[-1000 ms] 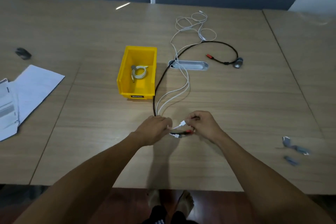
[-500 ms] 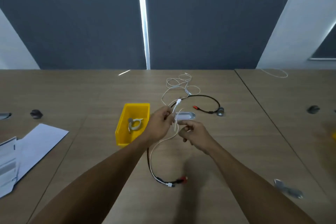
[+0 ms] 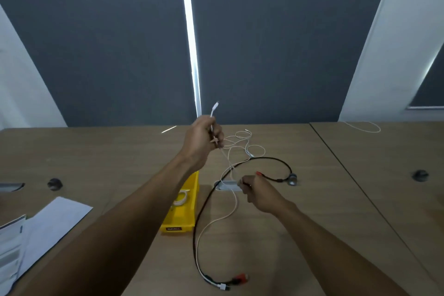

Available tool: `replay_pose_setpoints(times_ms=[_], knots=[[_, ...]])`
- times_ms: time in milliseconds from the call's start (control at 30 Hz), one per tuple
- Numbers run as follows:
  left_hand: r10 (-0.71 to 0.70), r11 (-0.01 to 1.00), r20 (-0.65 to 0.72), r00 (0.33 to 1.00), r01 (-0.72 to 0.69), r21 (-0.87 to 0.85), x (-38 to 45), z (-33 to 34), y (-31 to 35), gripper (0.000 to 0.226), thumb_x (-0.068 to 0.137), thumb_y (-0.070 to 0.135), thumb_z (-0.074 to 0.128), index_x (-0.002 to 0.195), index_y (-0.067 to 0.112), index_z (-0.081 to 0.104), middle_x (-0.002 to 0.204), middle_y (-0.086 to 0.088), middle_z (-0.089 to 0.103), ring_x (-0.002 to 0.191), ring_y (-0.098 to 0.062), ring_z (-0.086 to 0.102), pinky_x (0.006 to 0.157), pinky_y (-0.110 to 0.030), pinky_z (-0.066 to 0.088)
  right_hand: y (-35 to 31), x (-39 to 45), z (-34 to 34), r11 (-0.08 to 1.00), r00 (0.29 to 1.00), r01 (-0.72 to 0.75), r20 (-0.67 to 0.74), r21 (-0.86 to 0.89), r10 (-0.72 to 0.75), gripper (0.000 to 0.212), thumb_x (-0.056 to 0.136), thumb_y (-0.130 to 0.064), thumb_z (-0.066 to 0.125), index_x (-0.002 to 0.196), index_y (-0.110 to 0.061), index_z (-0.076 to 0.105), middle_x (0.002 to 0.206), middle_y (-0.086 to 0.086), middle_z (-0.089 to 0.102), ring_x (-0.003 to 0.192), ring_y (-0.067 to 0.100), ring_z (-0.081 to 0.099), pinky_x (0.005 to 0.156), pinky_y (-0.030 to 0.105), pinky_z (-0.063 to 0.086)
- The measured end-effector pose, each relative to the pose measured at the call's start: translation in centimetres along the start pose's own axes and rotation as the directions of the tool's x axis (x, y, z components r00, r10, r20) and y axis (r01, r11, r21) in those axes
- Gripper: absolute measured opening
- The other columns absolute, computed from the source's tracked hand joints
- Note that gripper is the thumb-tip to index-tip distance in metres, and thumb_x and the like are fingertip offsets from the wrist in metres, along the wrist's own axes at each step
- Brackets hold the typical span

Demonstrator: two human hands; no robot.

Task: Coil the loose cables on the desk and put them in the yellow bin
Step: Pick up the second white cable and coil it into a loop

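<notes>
One desk (image 3: 312, 223) carries one yellow bin (image 3: 186, 214) with one coiled cable (image 3: 181, 198) inside, one black cable (image 3: 204, 209) and one white cable (image 3: 234, 209). Left hand (image 3: 201, 142), raised, clenches the white cable's end; right hand (image 3: 258, 191) pinches it lower, right of the bin.

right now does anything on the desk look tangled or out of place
Yes. The white cable held up by the left hand runs into a loose tangle of loops farther back and lies beside the black cable, still uncoiled outside the yellow bin.
</notes>
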State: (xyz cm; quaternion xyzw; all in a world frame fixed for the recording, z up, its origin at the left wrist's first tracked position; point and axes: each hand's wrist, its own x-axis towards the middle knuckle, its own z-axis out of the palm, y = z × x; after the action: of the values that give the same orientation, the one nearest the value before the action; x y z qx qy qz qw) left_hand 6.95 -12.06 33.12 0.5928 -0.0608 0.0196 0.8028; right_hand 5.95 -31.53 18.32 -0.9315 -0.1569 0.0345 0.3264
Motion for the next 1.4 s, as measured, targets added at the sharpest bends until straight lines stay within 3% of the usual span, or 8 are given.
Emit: replay_pose_setpoints(times_ms=[133, 367, 567, 733, 1033, 1133, 1233, 1400], knots=[[-0.029, 0.998, -0.009, 1.0, 0.028, -0.06, 1.2, -0.5, 3.3, 0.021, 0.094, 0.019, 0.041, 0.074, 0.021, 0.037, 0.062, 0.002, 0.029, 0.044, -0.011, 0.019, 0.041, -0.023, 0.013, 1.5, -0.6, 0.0, 0.986, 0.997, 0.037, 0.069, -0.161, -0.026, 0.024, 0.099, -0.023, 0.047, 0.077, -0.017, 0.056, 0.08, 0.005, 0.057, 0.073, 0.02, 0.051, 0.067, 0.044, 0.046], [-0.092, 0.978, 0.12, 0.989, 0.067, 0.198, 1.0, -2.2, 6.0, 0.028, 0.099, 0.025, 0.05, 0.072, 0.018, 0.047, 0.05, 0.007, 0.021, 0.037, -0.01, 0.014, 0.039, -0.02, 0.012, 2.6, 0.8, -2.2, 0.907, 1.0, -0.006, -0.01, -0.421, 0.002, 0.02, 0.101, -0.032, 0.059, 0.098, -0.018, 0.072, 0.1, 0.006, 0.074, 0.098, 0.028, 0.067, 0.072, 0.035, 0.045], [-0.358, 0.879, 0.158, 0.92, 0.275, 0.391, -0.2, -3.3, 3.1, 0.039, 0.102, 0.028, 0.05, 0.067, 0.012, 0.051, 0.044, 0.003, 0.025, 0.035, -0.011, 0.021, 0.039, -0.021, 0.019, -0.4, 3.3, -6.6, 0.986, 0.94, -0.12, -0.334, -0.115, 0.076, 0.028, 0.09, -0.035, 0.071, 0.072, -0.017, 0.061, 0.073, -0.004, 0.067, 0.072, 0.022, 0.064, 0.066, 0.037, 0.052], [-0.48, 0.763, 0.038, 0.876, 0.396, 0.51, -0.8, -3.9, -0.2, 0.056, 0.109, 0.036, 0.034, 0.104, -0.006, 0.071, 0.065, -0.014, 0.068, 0.056, -0.024, 0.066, 0.049, -0.026, 0.04, -2.9, 4.5, -8.7, 0.998, 0.909, 0.06, -0.414, 0.018, -0.047, 0.039, 0.089, -0.032, 0.078, 0.061, -0.025, 0.051, 0.061, -0.009, 0.058, 0.06, 0.011, 0.053, 0.062, 0.037, 0.048], [-0.392, 0.914, -0.119, 0.912, 0.401, 0.06, 2.7, -4.1, -5.1, 0.054, 0.111, 0.036, 0.036, 0.148, -0.002, 0.039, 0.145, -0.014, 0.049, 0.117, -0.03, 0.065, 0.09, -0.039, 0.055, -4.6, 3.7, -8.2, 0.96, 0.899, 0.278, -0.364, 0.042, -0.245, 0.034, 0.089, -0.03, 0.08, 0.068, -0.017, 0.055, 0.059, -0.011, 0.052, 0.058, 0.007, 0.046, 0.06, 0.038, 0.047], [-0.376, 0.919, -0.204, 0.904, 0.392, 0.04, 3.8, -4.3, -5.5, 0.046, 0.111, 0.034, 0.037, 0.139, 0.001, 0.048, 0.127, -0.01, 0.057, 0.121, -0.025, 0.058, 0.099, -0.036, 0.047, -4.7, 2.9, -8.3, 0.966, 0.919, 0.258, -0.316, 0.032, -0.236, 0.032, 0.089, -0.035, 0.078, 0.072, -0.02, 0.055, 0.062, -0.014, 0.055, 0.059, 0.005, 0.046, 0.062, 0.039, 0.048], [-0.309, 0.943, -0.285, 0.907, 0.332, 0.036, 4.5, -4.6, -5.2, 0.033, 0.109, 0.036, 0.04, 0.102, 0.01, 0.058, 0.079, -0.003, 0.051, 0.072, -0.014, 0.052, 0.07, -0.026, 0.047, -5.1, 1.8, -8.5, 0.956, 0.949, 0.275, -0.189, 0.099, -0.254, 0.03, 0.091, -0.028, 0.079, 0.072, -0.016, 0.059, 0.065, -0.012, 0.054, 0.059, 0.004, 0.048, 0.061, 0.03, 0.042], [-0.201, 0.949, -0.149, 0.968, 0.155, -0.276, 5.0, -2.5, -2.4, 0.051, 0.112, 0.039, 0.028, 0.131, -0.004, 0.047, 0.114, -0.016, 0.073, 0.093, -0.021, 0.075, 0.076, -0.03, 0.06, -4.7, 0.2, -7.1, 0.948, 0.974, 0.154, 0.12, 0.279, -0.193, 0.022, 0.105, -0.023, 0.062, 0.089, -0.007, 0.057, 0.09, 0.02, 0.072, 0.064, 0.019, 0.071, 0.061, 0.035, 0.052]])
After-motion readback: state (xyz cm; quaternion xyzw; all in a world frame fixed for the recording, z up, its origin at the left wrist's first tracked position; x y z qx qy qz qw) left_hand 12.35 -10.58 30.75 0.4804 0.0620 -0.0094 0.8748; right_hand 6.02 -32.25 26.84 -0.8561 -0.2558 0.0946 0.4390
